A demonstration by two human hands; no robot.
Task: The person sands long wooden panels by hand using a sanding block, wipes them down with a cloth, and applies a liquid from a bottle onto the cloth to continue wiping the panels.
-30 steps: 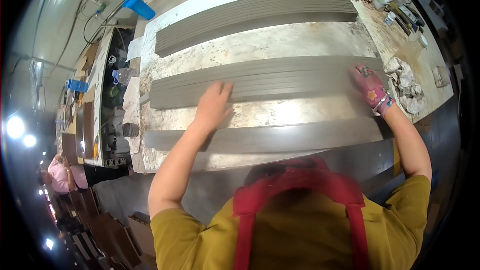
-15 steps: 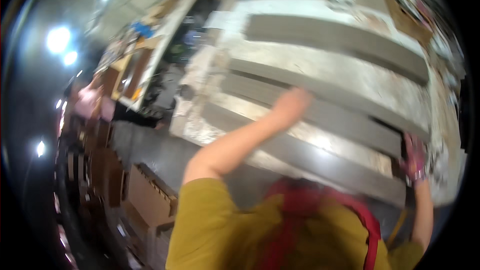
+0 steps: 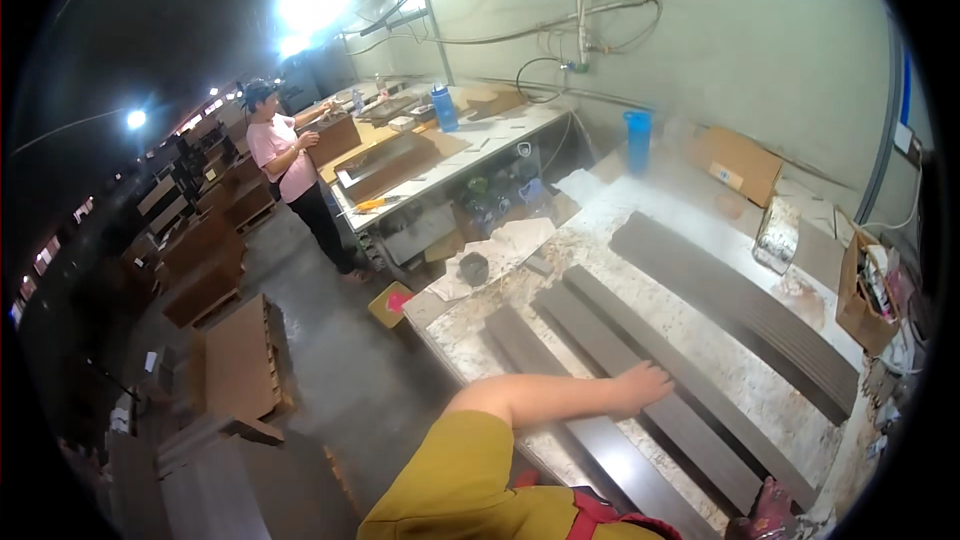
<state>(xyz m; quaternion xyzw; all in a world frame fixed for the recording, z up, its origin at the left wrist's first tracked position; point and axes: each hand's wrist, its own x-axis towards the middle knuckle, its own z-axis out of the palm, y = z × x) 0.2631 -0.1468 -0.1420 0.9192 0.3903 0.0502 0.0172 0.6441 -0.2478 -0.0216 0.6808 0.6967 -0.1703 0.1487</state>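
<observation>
Several long grey-brown boards lie side by side on the white worktable (image 3: 790, 420). My left hand (image 3: 643, 387) lies across a middle board (image 3: 700, 448), fingers curled over its far edge. At that board's near end is my right hand (image 3: 768, 512), in a stained pinkish glove; its fingers press on the end, and the lower picture edge cuts off part of it. One more board (image 3: 720, 418) runs close along the far side, and a shiny one (image 3: 620, 460) lies nearer my body. Farther back stretches a thicker stack of boards (image 3: 740, 300).
A blue cup (image 3: 637, 143) and a cardboard piece (image 3: 738, 162) stand at the table's back. To the right is a cardboard box (image 3: 866, 290) of odds and ends. A co-worker (image 3: 283, 155) in a pink top works at another bench. Stacked brown panels (image 3: 240, 355) line the floor at left.
My view has swung up and to the left, bringing the wall and the other bench into sight. Both hands stay at the same middle board.
</observation>
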